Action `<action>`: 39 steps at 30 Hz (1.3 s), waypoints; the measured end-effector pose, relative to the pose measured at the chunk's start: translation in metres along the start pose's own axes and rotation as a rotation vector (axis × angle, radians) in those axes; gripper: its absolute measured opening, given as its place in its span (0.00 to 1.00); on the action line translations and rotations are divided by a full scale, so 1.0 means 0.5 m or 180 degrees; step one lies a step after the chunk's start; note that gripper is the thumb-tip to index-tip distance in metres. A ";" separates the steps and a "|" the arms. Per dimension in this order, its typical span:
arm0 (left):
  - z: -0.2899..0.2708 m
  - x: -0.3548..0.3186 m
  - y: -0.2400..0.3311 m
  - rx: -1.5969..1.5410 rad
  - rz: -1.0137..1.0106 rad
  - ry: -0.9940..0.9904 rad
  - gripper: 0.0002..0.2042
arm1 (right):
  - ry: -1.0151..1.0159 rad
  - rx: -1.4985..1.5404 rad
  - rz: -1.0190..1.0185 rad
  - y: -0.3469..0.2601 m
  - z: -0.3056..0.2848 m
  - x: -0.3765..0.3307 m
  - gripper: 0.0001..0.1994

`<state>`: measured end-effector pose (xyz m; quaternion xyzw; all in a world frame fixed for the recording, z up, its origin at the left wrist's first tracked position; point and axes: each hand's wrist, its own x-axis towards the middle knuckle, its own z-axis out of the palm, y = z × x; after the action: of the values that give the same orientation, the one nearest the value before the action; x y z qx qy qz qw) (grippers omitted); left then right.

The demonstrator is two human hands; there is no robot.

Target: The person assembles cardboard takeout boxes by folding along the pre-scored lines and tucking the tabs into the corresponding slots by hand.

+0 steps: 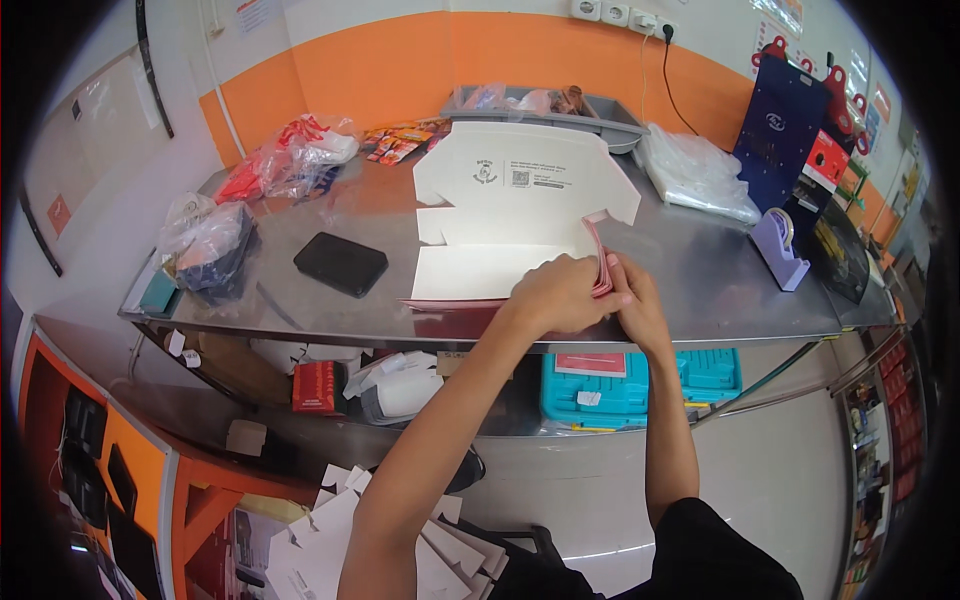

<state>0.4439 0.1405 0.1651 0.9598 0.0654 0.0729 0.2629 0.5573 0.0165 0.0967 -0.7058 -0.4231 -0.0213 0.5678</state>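
A partly folded cardboard box (480, 265), white inside with a red outer side, rests on the metal table. Its printed back panel stands up at the far side, and a side flap is raised at its right end. My left hand (560, 293) is closed at the near right corner, its fingers bent over the box's edge. From the right, my right hand (637, 300) pinches the same folded corner, thumb on the red edge. Both hands touch each other there. The fingertips of my left hand are partly hidden inside the box.
A black phone-like slab (341, 264) lies left of the box. Plastic bags (300, 160) sit at the far left, a grey tray (610, 125) behind, clear bags (695, 175) and a purple tape dispenser (780, 250) at right. Flat cardboard blanks (330, 550) are stacked below.
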 end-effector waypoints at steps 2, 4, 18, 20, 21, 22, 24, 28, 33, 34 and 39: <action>0.002 0.000 0.003 0.0066 0.0071 -0.0025 0.32 | -0.0053 -0.0045 0.0002 -0.009 -0.002 -0.004 0.19; -0.008 0.001 0.009 0.0104 0.0183 -0.0251 0.34 | -0.0110 -0.0095 -0.0042 -0.019 -0.008 -0.004 0.19; 0.018 -0.220 0.069 0.1136 0.0881 0.2871 0.40 | 0.0901 -0.0019 -0.0928 0.024 -0.044 -0.017 0.18; 0.031 -0.371 0.015 0.0816 0.0262 0.2875 0.37 | 0.1187 0.0424 -0.0552 -0.035 0.007 -0.130 0.15; 0.037 -0.452 -0.012 0.0499 0.0088 0.2990 0.33 | 0.1239 0.0801 -0.0444 -0.036 0.013 -0.190 0.14; 0.032 -0.539 -0.052 0.0265 -0.0350 0.2982 0.29 | 0.0704 0.0716 -0.0478 -0.027 0.031 -0.256 0.13; 0.065 -0.743 -0.105 0.0253 -0.1679 0.3264 0.23 | 0.0074 0.0317 -0.0065 -0.039 0.140 -0.393 0.10; 0.201 -1.083 -0.068 0.1168 -0.4743 0.2785 0.31 | -0.2474 0.0576 0.0533 -0.132 0.318 -0.518 0.24; 0.325 -1.143 -0.035 0.0247 -0.5277 0.3039 0.35 | -0.3364 -0.0638 -0.0002 -0.184 0.426 -0.524 0.39; 0.325 -1.141 -0.032 0.0219 -0.5341 0.3084 0.35 | -0.3426 -0.0646 -0.0057 -0.181 0.448 -0.529 0.39; 0.294 -1.143 -0.049 0.0054 -0.5164 0.3566 0.35 | -0.3525 -0.0918 -0.0563 -0.132 0.506 -0.538 0.40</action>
<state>-0.0931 -0.0052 -0.0328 0.4525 0.8196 0.3141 0.1573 0.2301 0.0696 -0.0785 -0.6439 -0.7074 0.2464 0.1558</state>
